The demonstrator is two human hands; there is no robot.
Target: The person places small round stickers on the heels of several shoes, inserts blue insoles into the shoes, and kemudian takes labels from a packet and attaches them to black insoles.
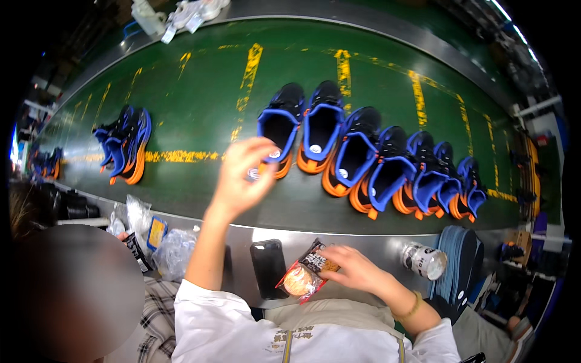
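Observation:
My left hand (244,178) reaches over the green belt to the heel of a black, blue and orange sports shoe (281,124). Its fingers are curled together in a pinch, and a small white round spot shows among them; what they hold is not clear. Beside that shoe stands its like (322,124), with a white round mark on the insole. Down at the metal edge, my right hand (357,266) has thumb and fingers on a clear and red snack packet (301,279) with a round biscuit-like piece inside.
More such shoes (387,172) line the belt (193,121) to the right, and a pair (124,145) stands left. A black phone (268,269), a clear bottle (425,260), blue-grey insoles (457,266) and plastic bags (175,251) lie along the edge. Another person sits at left.

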